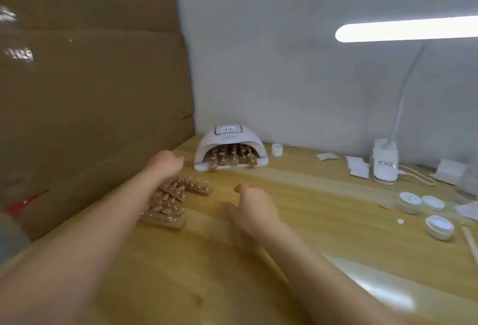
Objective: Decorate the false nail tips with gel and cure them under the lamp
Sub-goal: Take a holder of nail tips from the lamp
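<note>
We see both bare arms reaching forward over a wooden table (pixel 297 195). Left hand (pixel 165 163) sits near the left foot of the white curing lamp (pixel 230 149), fingers curled in; motion blur, so we cannot tell if it grips anything. Right hand (pixel 252 204) hovers low over bare tabletop, fingers loosely bent, thumb out, holding nothing that we can make out.

Inside the lamp's opening: several wooden holder strips with pink nail tips (pixel 234 155), packed side by side, front ends poking out of the mouth. The lamp's top display is lit. More holder strips of nail tips (pixel 173 199) lie in a fanned stack on the table, just under and right of the left forearm, well in front of the lamp.

Small white jar (pixel 276 149) just right of the lamp. Far right: open gel pots (pixel 439 226), white wipes (pixel 358 167), desk lamp base (pixel 385 161) with its lit light bar (pixel 406 28) above. Cardboard sheet (pixel 90 79) stands along the left.
</note>
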Demonstrator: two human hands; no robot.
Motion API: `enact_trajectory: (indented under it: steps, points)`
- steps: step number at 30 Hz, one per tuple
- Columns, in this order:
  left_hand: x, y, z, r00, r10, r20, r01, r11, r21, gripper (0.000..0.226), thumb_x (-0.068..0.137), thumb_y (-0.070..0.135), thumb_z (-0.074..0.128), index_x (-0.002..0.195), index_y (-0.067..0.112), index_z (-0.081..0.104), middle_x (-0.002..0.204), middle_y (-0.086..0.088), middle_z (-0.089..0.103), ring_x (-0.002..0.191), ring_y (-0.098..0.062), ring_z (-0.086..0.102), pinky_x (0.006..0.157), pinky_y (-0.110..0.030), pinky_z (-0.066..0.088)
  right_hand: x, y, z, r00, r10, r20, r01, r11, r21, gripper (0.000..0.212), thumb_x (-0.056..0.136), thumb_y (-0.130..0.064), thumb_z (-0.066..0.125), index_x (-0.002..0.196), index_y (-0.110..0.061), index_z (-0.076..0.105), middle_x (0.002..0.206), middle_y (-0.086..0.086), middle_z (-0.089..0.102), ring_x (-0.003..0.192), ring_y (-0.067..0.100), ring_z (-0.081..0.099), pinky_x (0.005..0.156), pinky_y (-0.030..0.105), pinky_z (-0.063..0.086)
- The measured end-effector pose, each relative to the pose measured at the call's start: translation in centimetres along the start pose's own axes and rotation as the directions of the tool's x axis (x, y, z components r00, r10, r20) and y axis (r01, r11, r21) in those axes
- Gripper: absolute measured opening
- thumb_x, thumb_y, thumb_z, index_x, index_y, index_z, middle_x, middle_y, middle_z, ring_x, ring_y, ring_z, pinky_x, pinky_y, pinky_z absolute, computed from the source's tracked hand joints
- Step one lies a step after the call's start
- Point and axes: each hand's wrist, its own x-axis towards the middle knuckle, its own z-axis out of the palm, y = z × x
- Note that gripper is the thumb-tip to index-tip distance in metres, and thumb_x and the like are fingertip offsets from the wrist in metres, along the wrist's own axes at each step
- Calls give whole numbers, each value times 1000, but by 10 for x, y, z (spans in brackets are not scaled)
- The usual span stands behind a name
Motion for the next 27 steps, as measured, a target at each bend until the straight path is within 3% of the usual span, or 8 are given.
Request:
enact_trajectory:
  steps: [2, 5, 7, 12, 16, 20, 25, 27]
  points:
    - [9, -9, -1, 992, -90, 90, 92, 996, -13, 55, 101, 40, 36, 124, -5, 56, 127, -25, 56, 116, -38, 52, 92, -37, 41, 13, -11, 11, 999, 30, 46, -30, 1000, -2, 45, 90, -39, 52, 127, -14, 46, 124, 8, 54, 112, 29, 51, 89, 40, 48]
    - [24, -22, -2, 963, -109, 247, 123, 991, -42, 73, 98, 57, 27, 135, -2, 46, 137, -22, 49, 125, -37, 46, 106, -43, 35, 32, -24, 25, 994, 42, 96, -39, 999, -37, 42, 92, -29, 50, 131, -13, 45, 128, 9, 51, 116, 30, 49, 89, 39, 45]
    - [29, -27, -2, 921, -94, 377, 117, 992, -37, 83, 93, 68, 20, 140, 3, 41, 142, -18, 46, 130, -35, 42, 110, -49, 30, 44, -29, 34, 993, 58, 105, -52, 997, -56, 35, 92, -23, 50, 125, -12, 49, 125, 9, 52, 113, 30, 51, 85, 37, 45]
    - [34, -28, 3, 878, -103, 467, 99, 995, 34, 97, 83, 78, 8, 145, 8, 34, 146, -16, 42, 136, -35, 34, 113, -53, 21, 63, -32, 44, 993, 84, 86, -71, 987, -146, 39, 90, -45, 55, 108, -11, 59, 109, 7, 57, 95, 28, 59, 66, 33, 43]
    - [37, -25, 8, 900, -73, 430, 67, 997, 30, 119, 61, 86, 2, 134, 5, 49, 138, -17, 50, 131, -34, 40, 113, -53, 22, 65, -23, 46, 999, 52, 9, -50, 988, -143, 36, 92, -46, 51, 101, -13, 63, 100, 6, 59, 84, 27, 58, 61, 30, 39]
    - [36, -14, 12, 914, -54, 402, 2, 992, 129, 130, 52, 90, -6, 135, 7, 48, 137, -22, 50, 135, -39, 35, 115, -55, 14, 64, -18, 43, 999, 27, -19, -30, 990, -140, 21, 94, -31, 52, 103, -16, 64, 105, 5, 58, 90, 28, 60, 62, 30, 37]
    - [23, 16, 22, 877, 5, 481, -28, 999, 42, 104, 77, 80, -3, 142, 10, 39, 107, -12, 66, 123, -31, 46, 112, -46, 20, 51, 7, 26, 997, 67, -47, -75, 979, -190, 14, 93, -19, 51, 94, -15, 64, 99, 4, 61, 89, 27, 60, 61, 28, 35]
    - [10, 36, 29, 869, 68, 490, -74, 997, -7, 100, 80, 77, -1, 122, 6, 56, 93, -10, 69, 108, -26, 52, 105, -37, 25, 41, 26, 11, 994, 98, -51, -107, 968, -227, 15, 93, -19, 50, 95, -16, 65, 97, 3, 63, 88, 27, 60, 61, 28, 36]
